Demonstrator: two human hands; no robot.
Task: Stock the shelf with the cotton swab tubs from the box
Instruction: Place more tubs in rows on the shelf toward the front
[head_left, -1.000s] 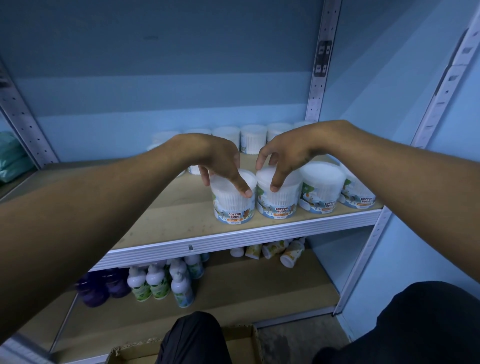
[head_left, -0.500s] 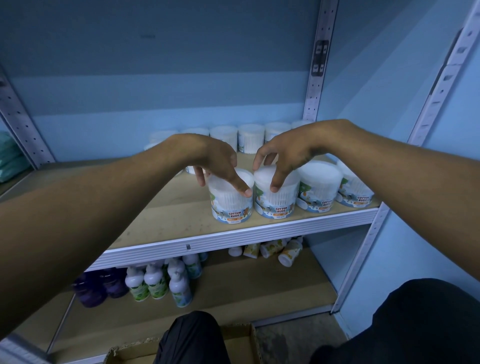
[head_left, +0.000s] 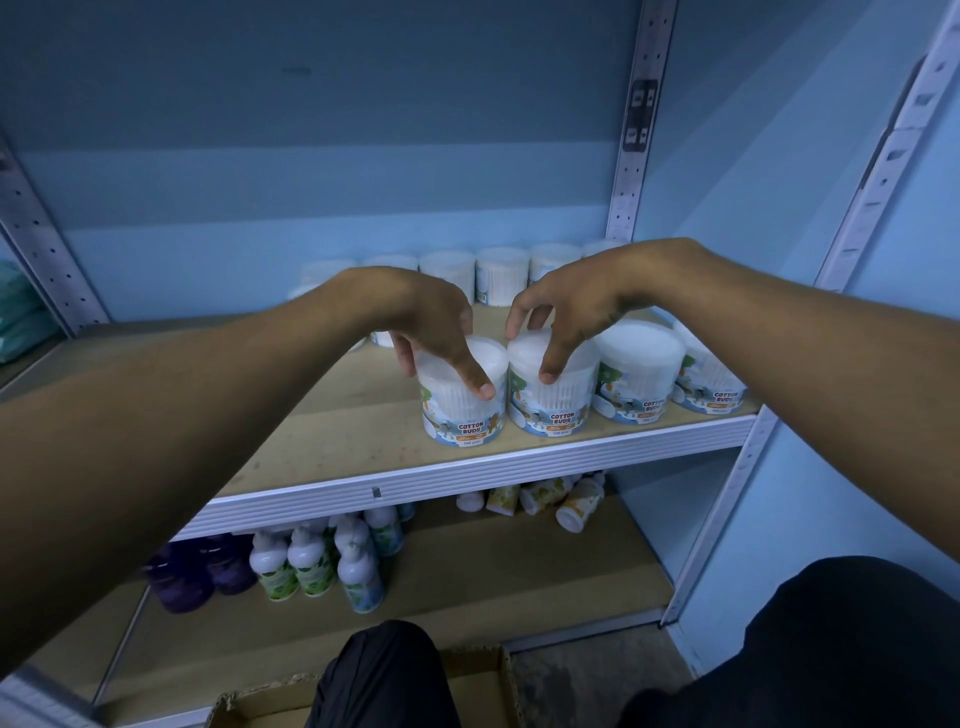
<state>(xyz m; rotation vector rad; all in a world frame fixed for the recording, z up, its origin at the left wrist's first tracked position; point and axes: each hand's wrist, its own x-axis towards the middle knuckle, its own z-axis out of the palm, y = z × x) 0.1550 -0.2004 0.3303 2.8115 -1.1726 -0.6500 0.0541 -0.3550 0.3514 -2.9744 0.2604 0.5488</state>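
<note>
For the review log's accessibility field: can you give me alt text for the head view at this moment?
A person's left hand and right hand each grip a cotton swab tub, the left tub and right tub, side by side at the front of a shelf. More tubs line the back; bottles stand below.

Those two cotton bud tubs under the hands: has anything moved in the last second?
Hardly. The left hand still grips the left tub and the right hand the next tub, both standing at the shelf's front edge. Nothing was let go; the other tubs stayed put.
</note>
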